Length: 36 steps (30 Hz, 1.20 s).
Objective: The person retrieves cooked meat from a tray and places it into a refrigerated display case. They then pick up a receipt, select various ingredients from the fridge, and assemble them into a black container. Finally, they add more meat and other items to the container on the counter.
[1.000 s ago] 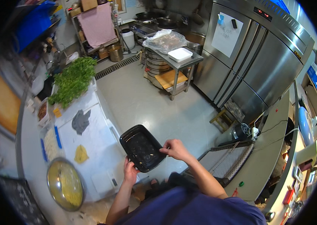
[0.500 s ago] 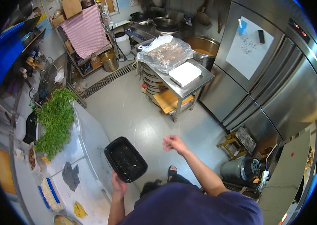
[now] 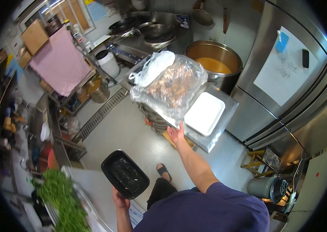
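Observation:
A black rectangular plastic tray [image 3: 125,174] with a few pale crumbs in it is held at its near edge by my left hand [image 3: 121,200]. The fingers under the tray are hidden. My right hand [image 3: 176,134] is stretched forward with its fingers apart, holding nothing. It is at the near edge of the steel table [image 3: 216,136], close to the left corner of a white rectangular tray [image 3: 205,113]. Whether its fingertips touch anything, I cannot tell. Behind the white tray lies a clear plastic bag [image 3: 175,83] of brownish food.
A large steel pot [image 3: 231,77] of orange-brown liquid stands behind the table. The steel refrigerator [image 3: 250,112] is on the right. Leafy greens [image 3: 61,199] lie on the white counter at lower left. A wooden stool [image 3: 254,162] and a grey bucket [image 3: 262,187] stand at right.
I have stepped toward the steel table, which now appears nearer. My right hand has reached forward to its edge and opened. The black tray remains in my left hand.

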Available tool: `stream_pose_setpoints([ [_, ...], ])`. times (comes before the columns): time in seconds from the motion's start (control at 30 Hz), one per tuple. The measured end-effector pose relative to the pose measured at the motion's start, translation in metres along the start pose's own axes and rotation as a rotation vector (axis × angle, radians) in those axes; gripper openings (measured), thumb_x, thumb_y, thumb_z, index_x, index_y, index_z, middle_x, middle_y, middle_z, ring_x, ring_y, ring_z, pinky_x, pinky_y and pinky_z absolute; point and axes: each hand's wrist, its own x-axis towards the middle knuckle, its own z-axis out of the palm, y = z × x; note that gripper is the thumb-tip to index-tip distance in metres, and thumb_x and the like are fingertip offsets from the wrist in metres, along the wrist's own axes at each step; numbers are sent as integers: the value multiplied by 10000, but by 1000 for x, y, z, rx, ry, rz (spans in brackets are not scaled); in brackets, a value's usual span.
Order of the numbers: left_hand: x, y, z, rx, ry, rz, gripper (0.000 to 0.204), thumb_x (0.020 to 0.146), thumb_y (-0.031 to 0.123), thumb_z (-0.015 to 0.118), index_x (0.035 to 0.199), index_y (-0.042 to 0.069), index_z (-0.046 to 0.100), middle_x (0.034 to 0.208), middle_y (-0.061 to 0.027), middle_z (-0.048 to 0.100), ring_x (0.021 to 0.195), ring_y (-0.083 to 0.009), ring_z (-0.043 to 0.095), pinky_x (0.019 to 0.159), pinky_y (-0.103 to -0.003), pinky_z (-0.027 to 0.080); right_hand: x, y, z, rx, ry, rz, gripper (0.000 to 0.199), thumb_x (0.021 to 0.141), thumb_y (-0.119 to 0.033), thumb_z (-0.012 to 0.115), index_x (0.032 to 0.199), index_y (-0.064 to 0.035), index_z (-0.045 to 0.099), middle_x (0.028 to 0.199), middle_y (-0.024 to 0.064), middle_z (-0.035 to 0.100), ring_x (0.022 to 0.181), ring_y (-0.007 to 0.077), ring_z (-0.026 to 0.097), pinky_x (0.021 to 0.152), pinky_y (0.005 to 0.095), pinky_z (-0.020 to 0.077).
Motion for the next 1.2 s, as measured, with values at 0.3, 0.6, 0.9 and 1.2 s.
stream_pose_setpoints([
  [0.3, 301, 60, 44, 174, -309, -233, 602, 909, 291, 525, 1451, 93, 353, 1338, -60, 524, 1200, -216, 522, 999, -383, 439, 105, -25, 53, -246, 341, -610, 268, 892, -255, 680, 974, -32, 554, 904, 54, 520, 683, 149, 533, 592, 257, 427],
  [0.6, 456, 75, 87, 44, -163, -252, 387, 942, 324, 466, 1182, 59, 617, 1164, -77, 658, 1085, -234, 609, 981, -399, 462, 131, 10, 417, -1160, -197, -1713, 141, 816, -112, 633, 925, -34, 591, 1456, 252, 367, 1369, 435, 316, 1117, 578, 232],
  [0.9, 617, 113, 90, 244, -306, -321, 417, 913, 308, 498, 1257, 76, 544, 1211, -74, 617, 1079, -232, 606, 955, -387, 485, 327, 79, 433, -2334, -488, -411, 411, 769, -314, 655, 1094, -64, 683, 1240, 208, 575, 1259, 374, 470, 1080, 525, 339],
  [1.2, 748, 40, 208, 32, -663, -799, 452, 931, 216, 430, 1348, 44, 459, 1302, -103, 571, 1170, -247, 571, 1019, -401, 453, 144, 65, 407, -1660, -319, -683, 550, 819, -197, 640, 1337, -54, 525, 1408, 192, 468, 1298, 346, 442, 1088, 421, 364],
])
